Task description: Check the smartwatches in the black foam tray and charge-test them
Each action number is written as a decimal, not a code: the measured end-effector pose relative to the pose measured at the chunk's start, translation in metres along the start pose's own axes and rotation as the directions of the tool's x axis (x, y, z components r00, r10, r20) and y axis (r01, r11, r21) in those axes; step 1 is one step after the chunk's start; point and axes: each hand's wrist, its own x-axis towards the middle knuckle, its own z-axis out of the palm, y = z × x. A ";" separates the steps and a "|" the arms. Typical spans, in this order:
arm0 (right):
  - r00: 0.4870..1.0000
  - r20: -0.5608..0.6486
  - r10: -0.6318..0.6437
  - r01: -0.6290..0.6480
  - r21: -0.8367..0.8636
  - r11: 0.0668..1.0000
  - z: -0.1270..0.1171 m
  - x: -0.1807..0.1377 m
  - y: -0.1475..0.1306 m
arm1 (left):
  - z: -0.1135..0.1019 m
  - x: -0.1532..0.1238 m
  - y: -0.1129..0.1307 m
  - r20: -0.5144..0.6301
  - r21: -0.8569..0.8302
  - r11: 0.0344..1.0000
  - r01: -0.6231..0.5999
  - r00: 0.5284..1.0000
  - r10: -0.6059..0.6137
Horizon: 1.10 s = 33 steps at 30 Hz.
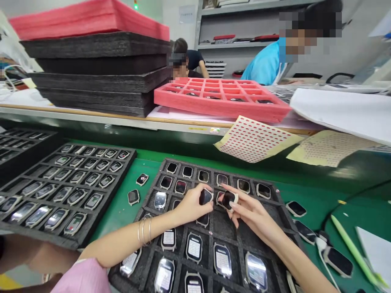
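Note:
My left hand pinches a strapless smartwatch with a dark screen above the middle of the black foam tray. Just right of it, my right hand grips another smartwatch between thumb and fingers. Its screen is dark too, and its case is pale. Several more watches sit in the tray's compartments around both hands. In the near rows, a watch shows a lit white screen; those at the far edge, like this watch, are dark. My forearms and hands hide some compartments.
At left stands a second black foam tray of watches. Two loose watches, one of them this watch, lie between the trays. Right are a cable, more devices and a green pen. Stacked foam, a pink tray and co-workers are beyond.

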 end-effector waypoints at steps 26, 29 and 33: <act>0.987 0.155 -0.042 0.011 0.199 0.980 -0.005 -0.011 0.010 | 0.005 -0.015 0.007 0.189 -0.022 0.999 0.025 0.982 -0.021; 0.990 0.137 -0.044 0.015 0.208 0.978 -0.005 -0.012 0.010 | 0.003 -0.015 0.008 0.192 -0.024 1.000 0.018 0.981 -0.013; 0.986 0.161 -0.033 -0.002 0.211 0.978 -0.004 -0.013 0.011 | 0.003 -0.014 0.007 0.185 -0.028 1.000 0.008 0.983 -0.002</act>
